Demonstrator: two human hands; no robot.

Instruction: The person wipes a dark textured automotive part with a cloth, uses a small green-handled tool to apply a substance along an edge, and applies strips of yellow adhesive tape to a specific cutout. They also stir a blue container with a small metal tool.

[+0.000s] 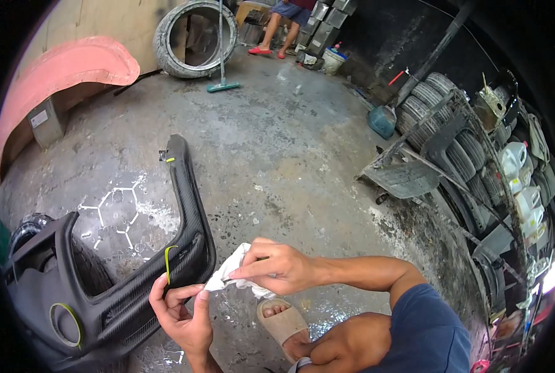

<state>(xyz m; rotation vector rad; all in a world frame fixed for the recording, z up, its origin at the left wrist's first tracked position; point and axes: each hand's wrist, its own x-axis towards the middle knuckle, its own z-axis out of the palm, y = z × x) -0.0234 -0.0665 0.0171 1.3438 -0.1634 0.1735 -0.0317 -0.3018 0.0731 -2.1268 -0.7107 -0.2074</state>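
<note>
My right hand is closed on a crumpled white cloth, which hangs between my hands. My left hand pinches the cloth's pointed corner between thumb and fingers. A thin yellow-green strip sticks up from a fingertip of that hand; whether it is gripped or only clings there is hard to tell. Just beyond and left of my hands lies a large black car bumper with a carbon-weave pattern. Yellow-green tape rings a round opening on it, and a short piece marks its far end.
A pink curved panel leans at the left wall. At the back stand a tyre, a green broom, a bucket and another person. Along the right, a rack holds stacked tyres and white jugs. My sandalled foot is below.
</note>
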